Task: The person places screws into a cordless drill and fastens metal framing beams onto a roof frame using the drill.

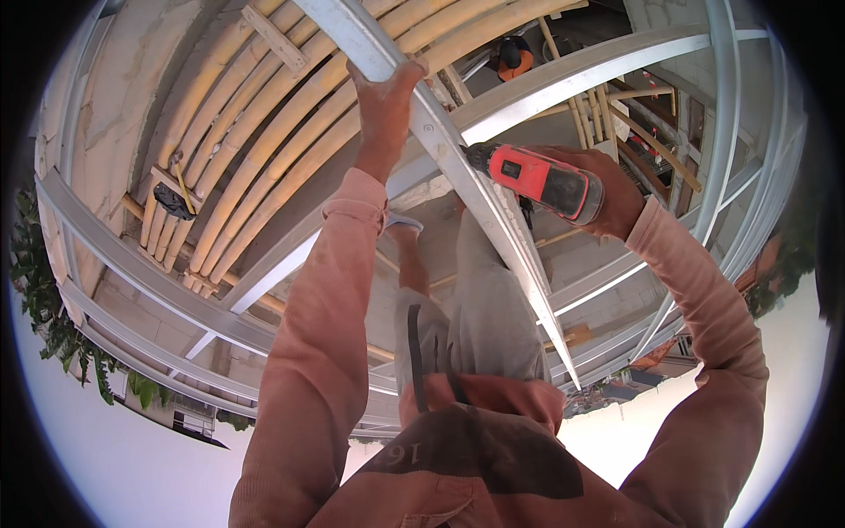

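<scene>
My left hand is closed around a long silver metal beam that runs from the top of the view down toward the lower right. A red and black cordless power tool is gripped in my right hand, its dark front end pressed at or very near the beam's side; the exact tip is too small to make out. Small screw heads or holes show on the beam. Below it, my left foot in a light sandal and my grey-trousered legs show.
Other silver beams cross around me. Rows of bamboo poles lie below at upper left, with a black bundle on them. A person in orange and dark is down below. Plants, block walls and roofs edge the view.
</scene>
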`<state>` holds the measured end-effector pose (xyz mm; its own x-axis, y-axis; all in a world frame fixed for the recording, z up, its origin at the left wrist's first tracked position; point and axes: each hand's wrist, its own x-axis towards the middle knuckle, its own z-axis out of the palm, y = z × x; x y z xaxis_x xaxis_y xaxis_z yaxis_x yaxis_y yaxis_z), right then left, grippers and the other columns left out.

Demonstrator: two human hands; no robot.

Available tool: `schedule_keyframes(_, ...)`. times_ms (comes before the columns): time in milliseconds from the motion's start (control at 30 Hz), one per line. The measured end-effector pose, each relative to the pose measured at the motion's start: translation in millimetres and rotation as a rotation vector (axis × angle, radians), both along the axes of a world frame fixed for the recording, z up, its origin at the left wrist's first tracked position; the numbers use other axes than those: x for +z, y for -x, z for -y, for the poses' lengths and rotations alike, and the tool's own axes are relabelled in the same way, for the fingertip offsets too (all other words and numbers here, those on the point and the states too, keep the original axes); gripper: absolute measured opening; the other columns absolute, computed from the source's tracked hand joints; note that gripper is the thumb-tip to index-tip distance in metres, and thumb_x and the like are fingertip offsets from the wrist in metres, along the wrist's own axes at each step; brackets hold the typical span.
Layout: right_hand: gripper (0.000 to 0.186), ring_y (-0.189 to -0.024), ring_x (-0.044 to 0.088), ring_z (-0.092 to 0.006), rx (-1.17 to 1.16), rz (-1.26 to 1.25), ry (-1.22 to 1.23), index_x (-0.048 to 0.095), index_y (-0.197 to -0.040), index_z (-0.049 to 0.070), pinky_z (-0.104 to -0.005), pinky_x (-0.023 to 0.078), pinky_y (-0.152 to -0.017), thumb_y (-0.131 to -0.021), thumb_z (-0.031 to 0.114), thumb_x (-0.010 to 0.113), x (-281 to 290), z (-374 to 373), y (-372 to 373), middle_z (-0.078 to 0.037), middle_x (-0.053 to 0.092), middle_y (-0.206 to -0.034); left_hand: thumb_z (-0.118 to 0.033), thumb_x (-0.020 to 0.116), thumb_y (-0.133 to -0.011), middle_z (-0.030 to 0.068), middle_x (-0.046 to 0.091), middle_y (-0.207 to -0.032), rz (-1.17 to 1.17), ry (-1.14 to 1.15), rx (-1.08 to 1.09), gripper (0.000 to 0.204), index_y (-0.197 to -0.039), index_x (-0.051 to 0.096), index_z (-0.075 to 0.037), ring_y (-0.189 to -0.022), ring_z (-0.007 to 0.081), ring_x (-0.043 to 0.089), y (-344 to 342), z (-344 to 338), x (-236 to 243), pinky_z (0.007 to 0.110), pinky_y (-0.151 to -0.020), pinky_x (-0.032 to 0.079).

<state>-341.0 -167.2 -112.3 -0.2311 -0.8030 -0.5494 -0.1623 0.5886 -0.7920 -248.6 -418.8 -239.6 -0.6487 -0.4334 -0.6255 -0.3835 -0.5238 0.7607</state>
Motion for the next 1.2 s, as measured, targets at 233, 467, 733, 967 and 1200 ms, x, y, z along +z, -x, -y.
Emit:
schedule_keyframes(233,0.063,-0.094,0.069,-0.036,0.345,-0.073,-0.133,0.06,-0.131,0.016,-0.0464,0.056,-0.078,-0.075,0.036,0.079,-1.6,6.5,31.6,-0.012,0.071,-0.112,-0.018,0.069,-0.085,0.0143,0.067,-0.098,0.058,-0.084,-0.026,0.04,-0.117,0.054,0.002,-0.079,0.0215,0.068,-0.2,-1.4,0.3,0.035,-0.067,0.059)
schedule_keyframes(467,0.06,-0.086,0.071,-0.0349,0.42,-0.073,-0.045,0.056,-0.133,0.014,-0.0436,0.056,-0.072,-0.078,0.03,0.075,-16.4,5.6,36.8,-0.011,0.071,-0.099,-0.042,0.076,-0.085,0.0196,0.059,-0.121,0.006,-0.053,-0.416,0.081,-0.138,0.033,0.002,-0.113,0.0269,0.061,-73.9,19.0,-12.2,0.043,-0.097,0.051)
schedule_keyframes(733,0.053,-0.078,0.071,-0.0316,0.374,-0.07,-0.04,0.058,-0.126,0.013,-0.0419,0.054,-0.058,-0.081,0.036,0.072,-14.4,20.2,42.6,-0.009,0.07,-0.092,-0.06,0.052,-0.096,0.0252,0.059,-0.125,0.01,0.241,-1.253,0.067,-0.127,0.057,-0.001,-0.12,0.0449,0.053,-103.0,28.6,-35.9,0.05,-0.104,0.041)
schedule_keyframes(967,0.051,-0.065,0.068,-0.0282,0.413,-0.073,-0.118,0.061,-0.122,0.008,-0.0378,0.055,-0.059,-0.078,0.029,0.076,-8.8,28.4,36.9,-0.008,0.068,-0.08,-0.043,0.049,-0.102,0.0233,0.062,-0.113,-0.131,0.425,-1.2,0.046,-0.113,0.06,0.001,-0.112,0.0453,0.054,-112.5,21.8,-42.3,0.05,-0.099,0.044)
schedule_keyframes(1200,0.05,-0.06,0.066,-0.0283,0.445,-0.147,-0.059,0.061,-0.119,0.006,-0.0387,0.053,-0.055,-0.077,0.029,0.076,-13.4,21.7,36.8,-0.008,0.064,-0.072,-0.025,0.059,-0.093,0.0246,0.06,-0.118,-0.199,0.652,-1.397,0.034,-0.116,0.061,0.0,-0.122,0.0421,0.05,-130.6,19.0,-61.7,0.051,-0.1,0.044)
